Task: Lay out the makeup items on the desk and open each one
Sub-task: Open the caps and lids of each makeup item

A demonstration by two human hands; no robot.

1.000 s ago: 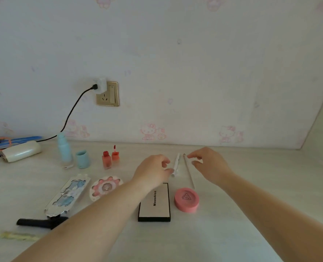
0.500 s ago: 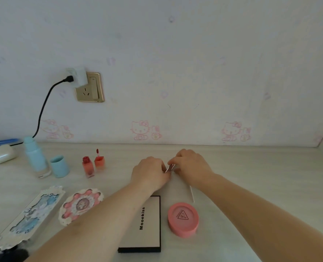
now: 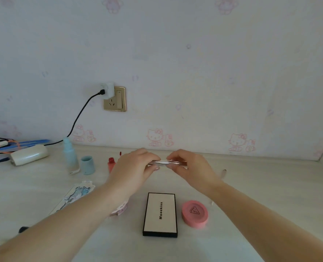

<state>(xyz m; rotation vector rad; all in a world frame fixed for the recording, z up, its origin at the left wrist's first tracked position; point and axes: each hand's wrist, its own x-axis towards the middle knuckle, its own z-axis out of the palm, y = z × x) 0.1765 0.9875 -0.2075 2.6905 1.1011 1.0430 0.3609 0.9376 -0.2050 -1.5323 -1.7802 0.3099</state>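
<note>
bare forearms, no sleeves; left hand (image 3: 133, 169) nails perhaps pale-polished.

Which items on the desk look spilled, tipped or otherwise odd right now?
Nothing stands out. The blue bottle stands upright with its cap beside it, no spill shows, and both hands, left and right, hold a slim pen level.

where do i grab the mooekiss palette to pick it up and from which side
Probably the two long edges of the Mooekiss palette, pinched from above. It lies flat and closed on the desk, a thin rectangle with its long axis pointing away from the person. The right long edge sits near the pink round compact, so fingers have more room coming down from the near short end or the left.
</note>
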